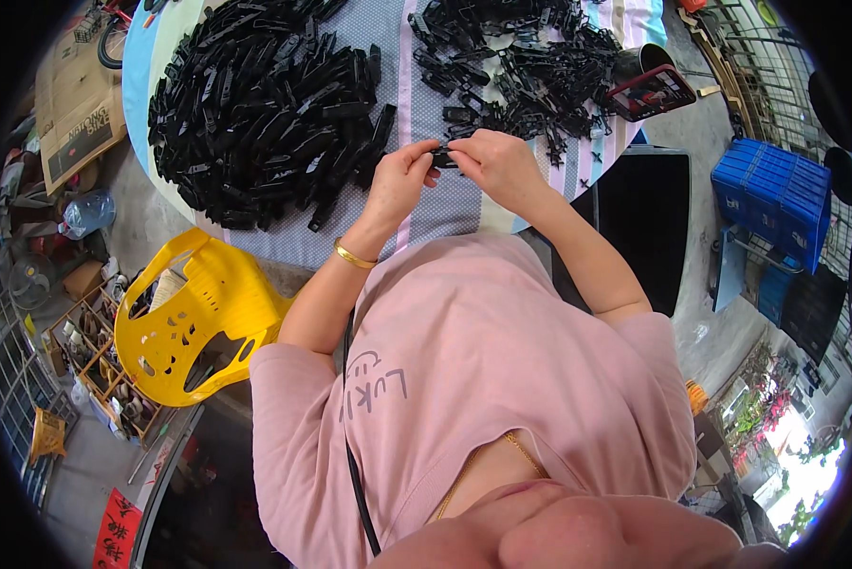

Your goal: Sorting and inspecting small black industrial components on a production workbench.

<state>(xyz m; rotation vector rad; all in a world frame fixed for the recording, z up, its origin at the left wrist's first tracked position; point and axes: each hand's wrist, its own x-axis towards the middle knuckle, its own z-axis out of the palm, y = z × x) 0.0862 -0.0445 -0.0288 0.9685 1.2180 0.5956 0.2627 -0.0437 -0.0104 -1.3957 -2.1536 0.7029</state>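
Both hands' fingers [424,161] pinch one black clip [444,157] over bare cloth [445,204] between two heaps.

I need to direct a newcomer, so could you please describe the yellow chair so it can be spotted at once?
Start at the cloth-covered table heaped with black plastic clips. Just beyond its near-left edge stands the yellow chair, moulded plastic with cut-out slots. It is the only bright yellow seat there.

The small black plastic part [444,157] pinched between the left hand [399,180] and right hand [498,166] is mostly covered by fingertips, so its shape cannot be told. The large heap of black plastic clips [265,104] runs past the top edge, and the pink-cased phone [650,92] screen is too small to make out.
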